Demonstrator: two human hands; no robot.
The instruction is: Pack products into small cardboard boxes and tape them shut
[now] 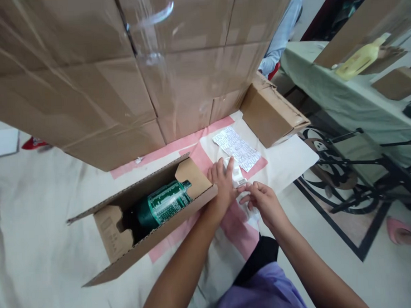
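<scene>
My left hand (222, 183) is closed on a small white object (237, 174) whose exact kind I cannot make out. Thumb and index finger of my right hand (262, 199) are pinched together at the near edge of this object; what they grip is too small to tell. Just beyond lies a white sheet printed with rows of grey-blue marks (237, 148). To the left of my left hand stands an open cardboard box (174, 228). Inside lies a dark green bottle (168, 201) with a printed label, on its side between cardboard inserts.
Taped cardboard boxes (103, 90) are stacked like a wall behind. Another open carton (268, 112) lies at the back right. A person's sleeve (283, 32) shows beyond. On the right, a green-covered table (325, 85) carries a yellowish bottle (361, 58), near a folding chair (359, 161).
</scene>
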